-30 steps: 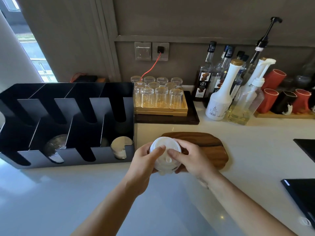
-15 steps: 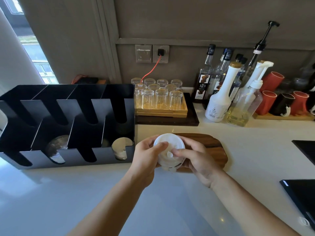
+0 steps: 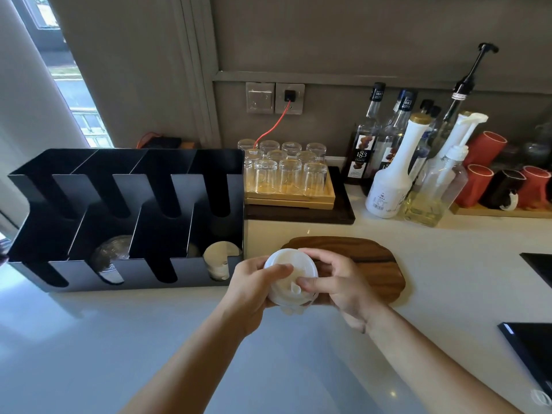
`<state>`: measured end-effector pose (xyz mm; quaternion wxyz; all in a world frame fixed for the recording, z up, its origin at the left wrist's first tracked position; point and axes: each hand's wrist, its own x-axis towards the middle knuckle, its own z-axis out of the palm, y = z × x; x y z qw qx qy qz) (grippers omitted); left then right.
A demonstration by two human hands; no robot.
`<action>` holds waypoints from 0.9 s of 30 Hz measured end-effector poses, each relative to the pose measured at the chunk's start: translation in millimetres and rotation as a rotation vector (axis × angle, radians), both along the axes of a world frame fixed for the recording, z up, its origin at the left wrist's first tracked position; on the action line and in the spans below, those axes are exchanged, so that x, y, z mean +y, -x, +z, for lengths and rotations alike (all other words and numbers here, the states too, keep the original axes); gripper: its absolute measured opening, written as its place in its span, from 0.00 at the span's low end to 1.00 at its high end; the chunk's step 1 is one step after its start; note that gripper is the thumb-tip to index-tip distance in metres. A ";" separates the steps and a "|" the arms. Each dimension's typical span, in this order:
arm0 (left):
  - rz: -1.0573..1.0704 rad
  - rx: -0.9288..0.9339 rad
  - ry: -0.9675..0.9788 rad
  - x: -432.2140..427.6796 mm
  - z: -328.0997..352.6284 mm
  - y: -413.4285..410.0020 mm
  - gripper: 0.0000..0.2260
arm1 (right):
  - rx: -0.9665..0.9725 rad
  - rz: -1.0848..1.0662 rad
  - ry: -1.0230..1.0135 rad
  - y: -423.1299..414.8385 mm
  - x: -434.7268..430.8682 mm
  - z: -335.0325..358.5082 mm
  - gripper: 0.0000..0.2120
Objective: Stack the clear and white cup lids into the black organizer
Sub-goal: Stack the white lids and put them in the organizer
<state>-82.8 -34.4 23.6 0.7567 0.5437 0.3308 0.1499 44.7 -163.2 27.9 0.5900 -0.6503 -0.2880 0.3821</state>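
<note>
Item: white cup lids (image 3: 288, 277), a short stack as far as can be told. Held above the desk (image 3: 125, 339), just in front of a wooden board (image 3: 370, 264).

Hands: left hand (image 3: 254, 289) curled round the stack's left side, thumb laid across the top lid; right hand (image 3: 340, 286) closed on the right side, thumb pressing near the sip tab. Both grip the lids; neither is free.

Destination: black organizer (image 3: 128, 216), standing on the desk to the left, near the hands but apart from them. Front row, rightmost slot: white lids already stored (image 3: 221, 258). Second slot from the left: clear lids (image 3: 112, 255). Other compartments appear empty, though the rear row is dark.

Step in hand, judged: squaring up the white stack between both hands before loading.

Next move, judged: carry the stack leftward and lower it into the rightmost front slot onto the white lids there, kept level so they nest. One hand may need to let go to clear the slot walls.

Surroundings: upturned glasses on a tray (image 3: 286, 177) behind the organizer's right end; syrup bottles (image 3: 391, 171) and red cups (image 3: 484, 171) further right. None lies on the path; the organizer's right wall is the only edge to clear.
</note>
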 end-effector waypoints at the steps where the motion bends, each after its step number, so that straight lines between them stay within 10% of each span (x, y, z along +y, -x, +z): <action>1: 0.018 0.016 0.002 -1.0 -1.8 -0.2 0.12 | -0.010 0.001 0.021 1.6 1.1 -2.5 0.26; 7: 0.079 -0.004 0.014 -5.1 -11.0 9.1 0.14 | -0.189 0.167 0.179 2.7 -0.6 7.9 0.30; 17: 0.074 0.000 -0.110 0.9 -4.4 16.1 0.16 | -1.168 0.502 0.309 25.2 15.5 33.5 0.53; 27: -0.040 -0.068 0.179 10.0 10.2 35.5 0.21 | -1.241 0.380 0.112 21.1 34.2 10.1 0.47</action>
